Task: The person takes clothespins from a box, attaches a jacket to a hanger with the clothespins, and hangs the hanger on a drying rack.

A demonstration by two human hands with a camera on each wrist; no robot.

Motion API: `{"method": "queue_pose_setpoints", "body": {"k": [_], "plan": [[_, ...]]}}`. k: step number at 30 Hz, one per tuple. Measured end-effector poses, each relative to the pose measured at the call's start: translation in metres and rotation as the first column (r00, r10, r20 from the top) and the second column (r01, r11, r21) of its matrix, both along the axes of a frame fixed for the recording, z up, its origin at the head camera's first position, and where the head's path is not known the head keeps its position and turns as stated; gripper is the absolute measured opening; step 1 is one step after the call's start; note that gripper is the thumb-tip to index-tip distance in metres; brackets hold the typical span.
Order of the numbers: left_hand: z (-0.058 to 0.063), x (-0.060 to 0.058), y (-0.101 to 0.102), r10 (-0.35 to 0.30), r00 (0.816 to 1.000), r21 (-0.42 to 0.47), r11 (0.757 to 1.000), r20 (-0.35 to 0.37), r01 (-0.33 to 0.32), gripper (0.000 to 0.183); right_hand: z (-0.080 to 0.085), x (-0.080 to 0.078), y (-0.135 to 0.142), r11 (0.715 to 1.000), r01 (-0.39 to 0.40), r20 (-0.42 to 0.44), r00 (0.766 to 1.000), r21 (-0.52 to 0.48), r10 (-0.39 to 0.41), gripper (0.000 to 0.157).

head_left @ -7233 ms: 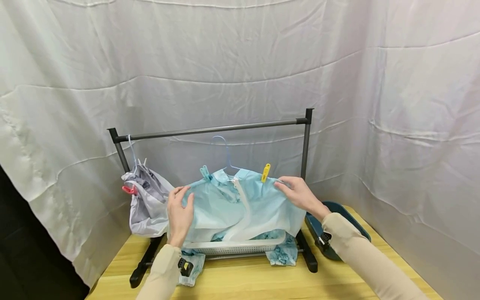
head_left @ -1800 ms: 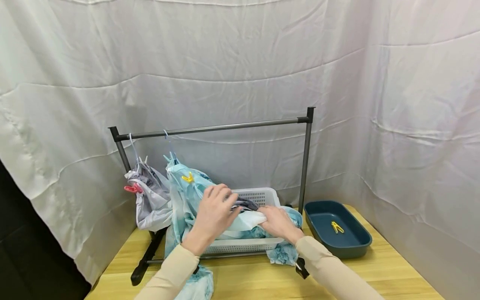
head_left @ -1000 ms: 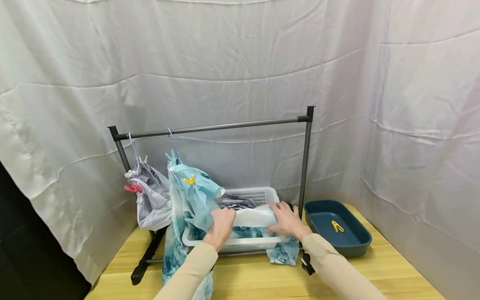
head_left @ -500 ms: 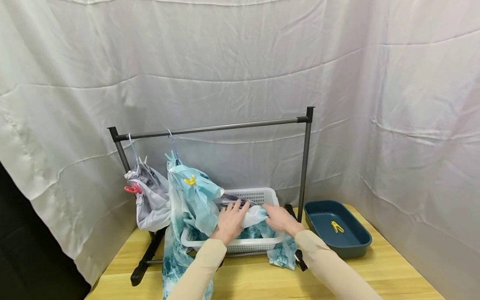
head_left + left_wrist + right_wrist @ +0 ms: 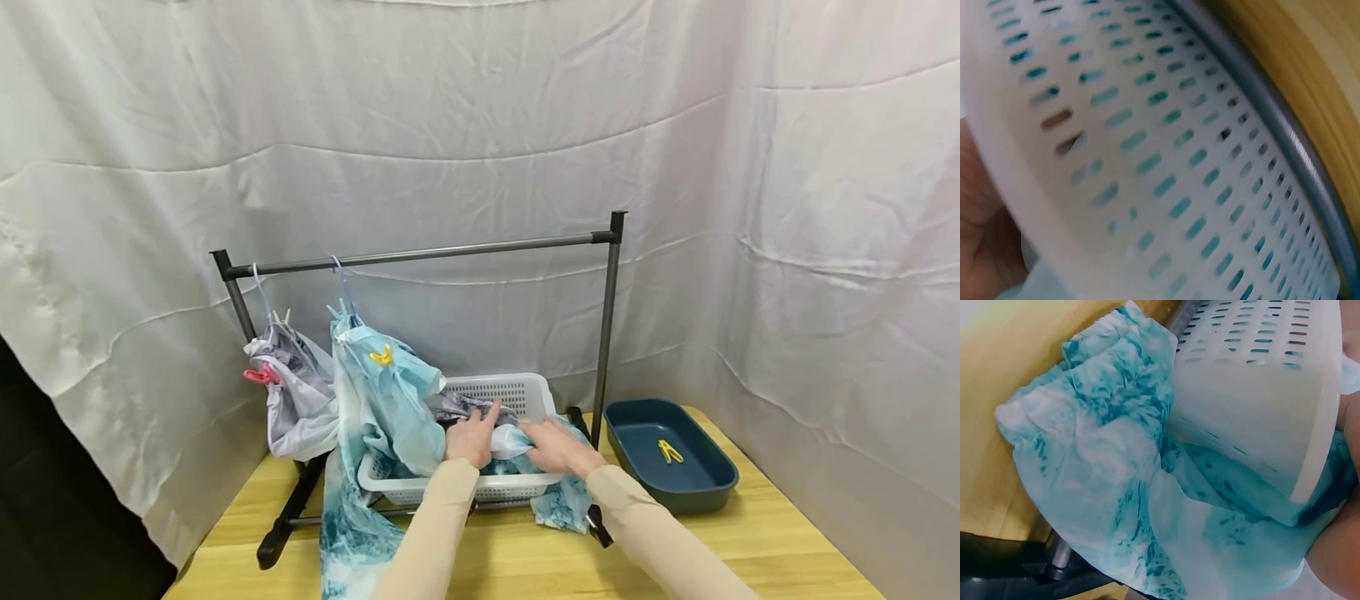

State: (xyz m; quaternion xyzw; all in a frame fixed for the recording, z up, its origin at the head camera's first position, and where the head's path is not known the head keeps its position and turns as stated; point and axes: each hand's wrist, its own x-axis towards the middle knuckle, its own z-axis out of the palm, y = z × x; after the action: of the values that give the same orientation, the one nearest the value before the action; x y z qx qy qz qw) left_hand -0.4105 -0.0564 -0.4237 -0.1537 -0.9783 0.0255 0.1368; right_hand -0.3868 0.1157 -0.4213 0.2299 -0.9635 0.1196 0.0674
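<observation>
A light blue tie-dye jacket (image 5: pixel 405 408) hangs turned sideways from a hanger on the rail, with a yellow clothespin (image 5: pixel 382 356) at its shoulder. Part of it trails into the white basket (image 5: pixel 540 392). My left hand (image 5: pixel 471 439) reaches down into the basket beside the jacket, index finger extended over white cloth; its other fingertips are hidden. At the basket's right end my right hand (image 5: pixel 558 447) pinches bunched blue fabric of the jacket. An elastic-cuffed sleeve (image 5: pixel 1104 450) drapes over the basket's end. Dark grey patterned cloth (image 5: pixel 465 404) lies behind my left hand.
A metal garment rack (image 5: pixel 450 250) stands around the basket. At its left end hangs a grey garment (image 5: pixel 300 408) with a red clothespin (image 5: pixel 262 375). A dark blue tray (image 5: pixel 716 492) holding a yellow clothespin (image 5: pixel 670 452) sits on the right.
The jacket, earlier spread facing me under both hands, has slid left along the rail and turned sideways. Both hands came down to the basket; lately my left moved slightly right.
</observation>
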Motion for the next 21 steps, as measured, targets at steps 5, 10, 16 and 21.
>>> {"method": "queue_pose_setpoints", "body": {"k": [5,10,16,21], "plan": [[-0.007,-0.001,0.006,0.059,0.998,-0.007,0.998,0.008,-0.059,0.07,-0.002,-0.002,-0.006,1.0,0.008,-0.016,1.0,0.024,-0.008,0.039],[-0.013,-0.003,0.008,0.084,0.996,-0.042,0.996,-0.008,-0.085,0.048,-0.005,-0.002,-0.008,0.999,-0.006,-0.035,0.999,0.036,0.007,0.03],[-0.016,-0.006,0.007,0.057,0.993,-0.051,0.997,-0.107,-0.063,0.009,-0.006,-0.001,-0.007,0.999,-0.006,-0.062,0.998,0.039,0.009,0.03],[-0.019,-0.007,0.006,-0.018,0.955,0.004,1.0,-0.296,0.02,0.008,-0.006,-0.001,-0.007,1.0,-0.009,-0.064,0.998,0.024,0.011,0.03]]}}
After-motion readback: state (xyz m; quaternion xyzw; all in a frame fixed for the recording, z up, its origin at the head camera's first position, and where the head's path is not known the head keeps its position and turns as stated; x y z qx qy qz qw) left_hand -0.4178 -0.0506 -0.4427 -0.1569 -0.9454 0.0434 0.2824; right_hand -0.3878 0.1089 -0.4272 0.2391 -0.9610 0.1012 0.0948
